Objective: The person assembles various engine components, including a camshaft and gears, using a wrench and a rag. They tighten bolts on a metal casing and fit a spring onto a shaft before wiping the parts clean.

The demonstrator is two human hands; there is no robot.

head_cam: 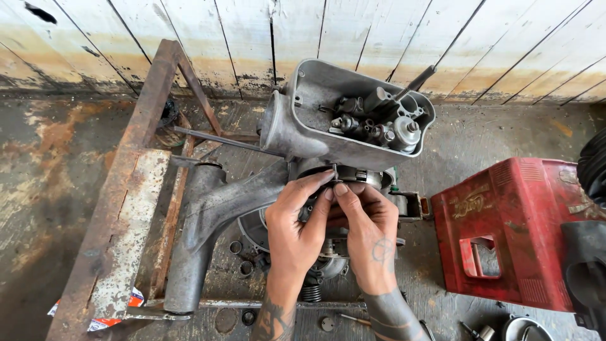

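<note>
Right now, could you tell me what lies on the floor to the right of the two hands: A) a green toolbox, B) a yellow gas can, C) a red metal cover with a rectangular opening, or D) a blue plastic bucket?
C: a red metal cover with a rectangular opening lies right of the right hand and left hand.

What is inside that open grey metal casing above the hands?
Inside the grey casing sit several dark sockets and silver fittings, with a screwdriver leaning on its rim. The casing's floor beneath them is hidden.

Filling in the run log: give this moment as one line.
left hand: pinching small dark part | right hand: fingertips beside it | engine assembly: on rusty frame | red box: right
</note>
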